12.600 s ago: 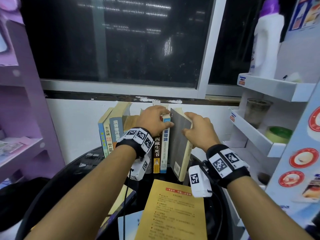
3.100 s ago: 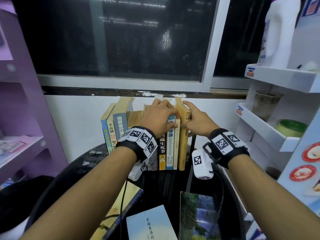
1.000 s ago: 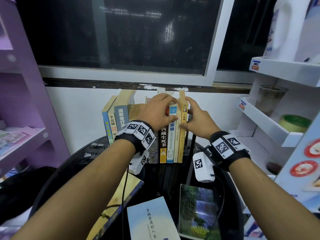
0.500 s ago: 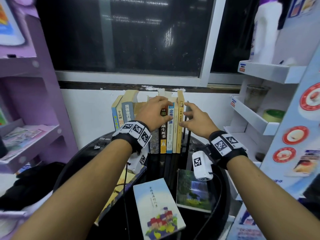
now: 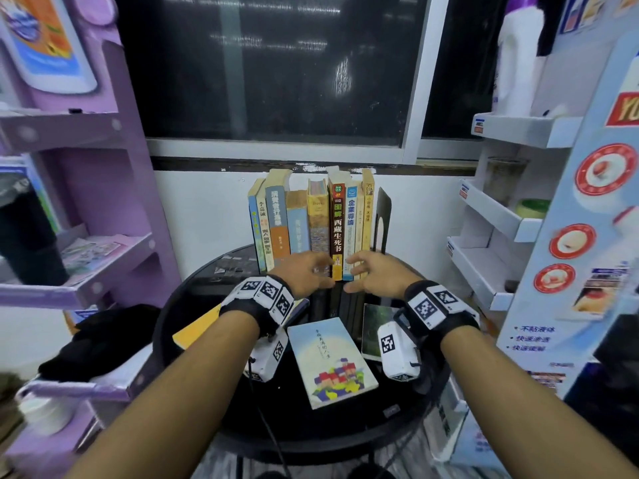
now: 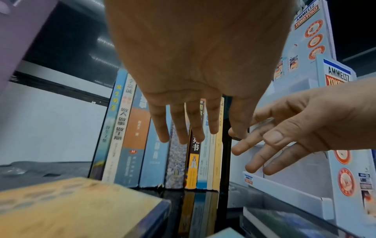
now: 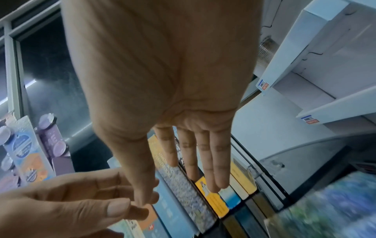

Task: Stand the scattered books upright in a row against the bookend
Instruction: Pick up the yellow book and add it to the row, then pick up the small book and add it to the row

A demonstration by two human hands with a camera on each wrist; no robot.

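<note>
Both hands hang just in front of the row with nothing in them: the left hand (image 5: 304,273) has its fingers straight and slightly spread before the spines, and the right hand (image 5: 371,273) is likewise open, fingers loosely fanned. From the wrist views neither seems to touch a book, though I cannot tell that for certain.

The row of upright books (image 5: 311,223) stands at the far side of the round black tabletop (image 5: 193,295), and the black metal bookend (image 5: 382,219) closes its right end. Three books still lie flat nearer me: a pale blue book with little coloured houses on its cover (image 5: 332,361) in the middle, a dark book with a landscape cover (image 5: 373,330) to its right, partly under the right wrist, and a yellow book (image 5: 197,331) on the left, half hidden by the left arm.

The weak spot, I reckon, is the left end of the row. The blue-spined book (image 5: 255,233) and its neighbours there lean to the right, with no support visible on their left side; a knock while another book goes in might slide them down on that glossy top. I'd also worry about the bookend: a hard shove of the row rightwards could push it towards the table's rim. The flat books lie near the near edge too, and the dangling wrist cameras and cable could drag one off while the hands reach for it.
</note>
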